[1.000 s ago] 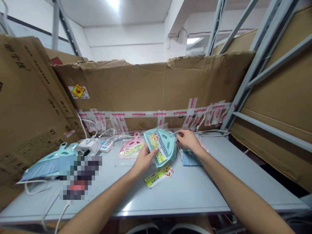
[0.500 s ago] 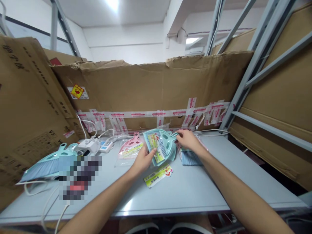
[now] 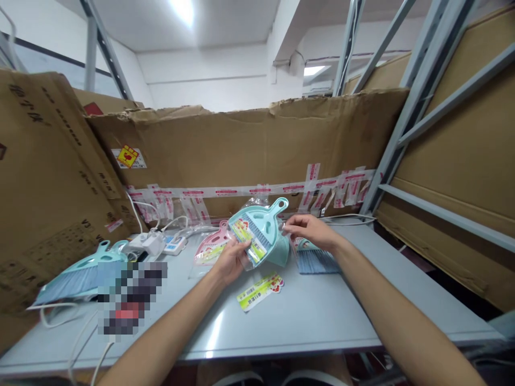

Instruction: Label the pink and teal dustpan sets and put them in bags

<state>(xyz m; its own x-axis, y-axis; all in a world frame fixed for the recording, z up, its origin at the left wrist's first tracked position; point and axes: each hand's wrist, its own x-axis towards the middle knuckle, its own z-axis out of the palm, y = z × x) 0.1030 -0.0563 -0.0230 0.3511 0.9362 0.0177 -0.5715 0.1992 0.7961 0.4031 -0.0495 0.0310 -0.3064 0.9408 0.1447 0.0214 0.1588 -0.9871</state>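
White wall (image 3: 209,86), grey table (image 3: 317,316), ceiling light (image 3: 182,10) (oblong, perhaps)

Big brown cardboard (image 3: 241,145) stands on the far side of the table (image 3: 317,321), with pink-and-white tape (image 3: 225,192) and a yellow sticker (image 3: 128,156) on it. White plugs (image 3: 153,243) sit on the left, gray metal bars (image 3: 417,102) on the right.
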